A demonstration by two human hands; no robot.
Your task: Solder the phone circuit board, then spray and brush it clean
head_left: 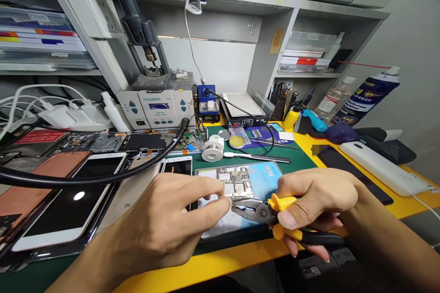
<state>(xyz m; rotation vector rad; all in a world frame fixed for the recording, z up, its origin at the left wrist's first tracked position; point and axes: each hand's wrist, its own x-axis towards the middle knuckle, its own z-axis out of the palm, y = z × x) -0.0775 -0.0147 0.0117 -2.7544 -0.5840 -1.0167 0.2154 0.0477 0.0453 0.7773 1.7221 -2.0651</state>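
Observation:
My right hand is wrapped round the yellow-and-black handles of a pair of combination pliers, whose jaws point left. Just at the jaw tips, my left hand has thumb and forefinger pinched together. Whatever lies in that pinch is too small or hidden to make out. Beneath the hands, a blue and clear packet lies on the green mat. A phone circuit board rests on it, partly covered by my left fingers.
Phones, among them a white-framed one, lie at left under a thick black hose. Behind stand a solder reel, a brush, a hot-air station and a hot plate. A white power bank sits at right.

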